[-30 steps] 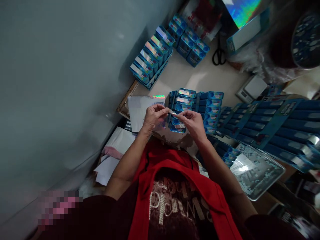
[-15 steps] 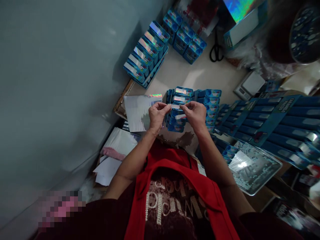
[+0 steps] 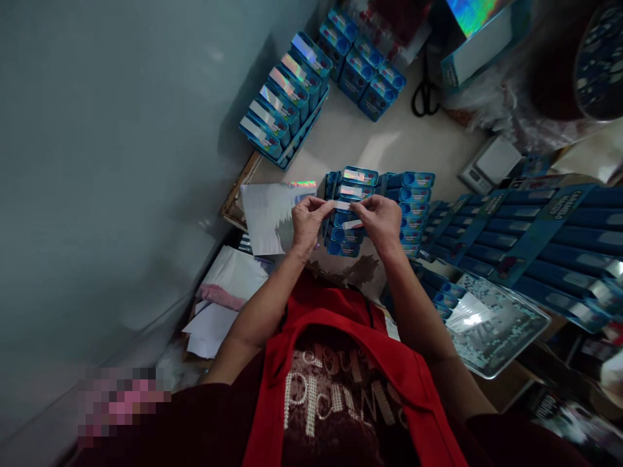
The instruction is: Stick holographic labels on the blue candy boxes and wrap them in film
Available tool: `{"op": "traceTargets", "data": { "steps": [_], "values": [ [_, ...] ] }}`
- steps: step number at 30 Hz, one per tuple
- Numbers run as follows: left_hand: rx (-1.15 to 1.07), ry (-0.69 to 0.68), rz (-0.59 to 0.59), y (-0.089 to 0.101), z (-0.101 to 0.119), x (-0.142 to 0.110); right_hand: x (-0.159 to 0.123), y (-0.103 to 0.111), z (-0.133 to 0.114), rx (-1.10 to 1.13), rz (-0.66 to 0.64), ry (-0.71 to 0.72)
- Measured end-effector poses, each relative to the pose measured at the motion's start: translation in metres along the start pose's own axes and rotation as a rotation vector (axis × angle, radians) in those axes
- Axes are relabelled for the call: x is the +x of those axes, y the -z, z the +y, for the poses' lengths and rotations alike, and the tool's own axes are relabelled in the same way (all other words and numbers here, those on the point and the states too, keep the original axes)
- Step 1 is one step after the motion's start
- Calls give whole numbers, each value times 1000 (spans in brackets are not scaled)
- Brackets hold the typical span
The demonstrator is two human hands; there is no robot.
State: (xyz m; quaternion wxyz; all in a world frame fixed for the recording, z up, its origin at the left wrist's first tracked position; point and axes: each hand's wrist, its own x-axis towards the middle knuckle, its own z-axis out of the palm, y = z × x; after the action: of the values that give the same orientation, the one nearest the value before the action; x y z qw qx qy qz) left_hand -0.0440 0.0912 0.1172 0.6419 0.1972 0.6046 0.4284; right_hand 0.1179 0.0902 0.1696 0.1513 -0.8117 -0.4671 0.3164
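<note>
Between them my two hands stretch a small shiny label strip (image 3: 342,205) over a row of blue tins (image 3: 343,248). My left hand (image 3: 307,224) pinches its left end with thumb and finger. The other end is pinched by my right hand (image 3: 379,220). A second pale strip (image 3: 352,224) shows beside the right fingers; whether they hold it I cannot tell. The two tins farthest from me in the row carry shiny strips on their tops. To the left of my left hand lies a white label sheet (image 3: 263,217) with a holographic edge.
At the back left a tray of blue tins (image 3: 285,104) bears shiny strips, with more blue tins (image 3: 372,81) beside it. Black scissors (image 3: 425,97), a small scale (image 3: 491,162), stacked blue packs (image 3: 540,227) and a clear tray (image 3: 506,331) are to the right. A wall (image 3: 121,162) bounds the left.
Both hands keep their pinch on the strip, which now shows flatter and whiter between them. The view has shifted slightly; the tins have not moved on the table.
</note>
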Motion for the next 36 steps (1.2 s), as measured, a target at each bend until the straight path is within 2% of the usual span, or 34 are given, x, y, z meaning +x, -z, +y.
{"op": "traceTargets", "data": {
  "steps": [2, 7, 12, 16, 20, 23, 25, 27, 28, 30, 32, 34, 36],
  "values": [
    [-34, 41, -2, -1, -3, 2, 1, -2, 1, 0, 3, -17],
    [-127, 293, -44, -7, -11, 12, 8, -4, 14, 76, 89, -117],
    [-134, 325, 7, -15, -20, 20, 13, -5, 23, 278, -36, -146],
    [-38, 216, 52, -23, -30, 19, 8, -1, 24, 270, -14, -142],
    [243, 85, 95, -21, -37, 17, -1, 12, 28, 372, 66, -103],
    [420, -90, 217, -9, -32, 10, -5, 22, 27, 467, 114, -59],
    [450, -250, 241, 0, -21, -3, -6, 26, 23, 495, 111, -29],
    [405, -328, 123, 8, -5, -23, -8, 27, 16, 515, 101, -3],
    [359, -309, 21, 10, 4, -33, -9, 26, 12, 520, 100, 8],
    [249, -189, -188, 8, 19, -53, -12, 24, 3, 516, 108, 32],
    [164, -77, -309, 2, 29, -65, -15, 23, -5, 511, 107, 60],
    [130, -38, -309, -5, 34, -70, -18, 22, -10, 528, 73, 75],
    [117, -43, -234, -7, 35, -68, -21, 23, -12, 587, -15, 51]
  ]
}}
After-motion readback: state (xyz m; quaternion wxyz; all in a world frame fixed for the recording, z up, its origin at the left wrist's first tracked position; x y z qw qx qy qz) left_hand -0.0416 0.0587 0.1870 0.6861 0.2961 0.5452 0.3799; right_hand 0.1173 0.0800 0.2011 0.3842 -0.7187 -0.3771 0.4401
